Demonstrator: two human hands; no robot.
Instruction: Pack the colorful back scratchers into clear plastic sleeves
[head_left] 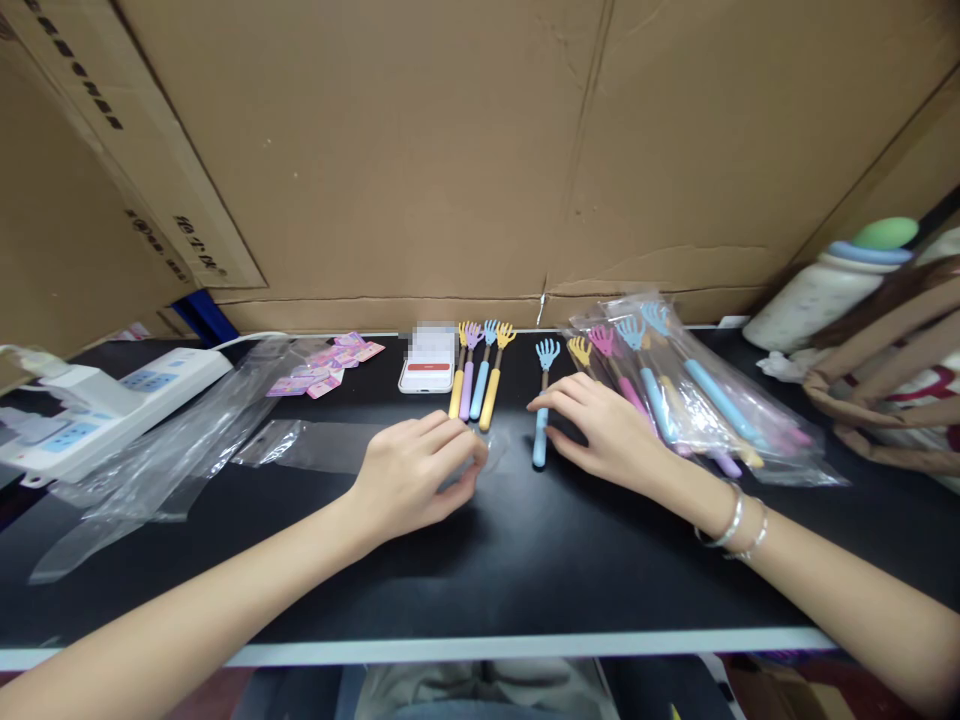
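My left hand (416, 470) rests on the black table (525, 560), fingers pinched on the end of a clear plastic bag (330, 445) lying flat. My right hand (604, 430) lies fingers apart on the table, its fingertips touching a single blue hand-shaped scratcher (541, 415). Just beyond my left hand lie several more scratchers (478, 372) side by side, yellow, purple, blue and orange. A pile of bagged scratchers (675, 390) sits under and right of my right hand.
A white phone (427, 362) lies behind the scratchers. Pink labels (330, 362), loose clear bags (172, 450) and a white power strip (97, 405) are at the left. A bottle (825, 285) and a woven bag (892, 380) stand at the right. Cardboard walls the back.
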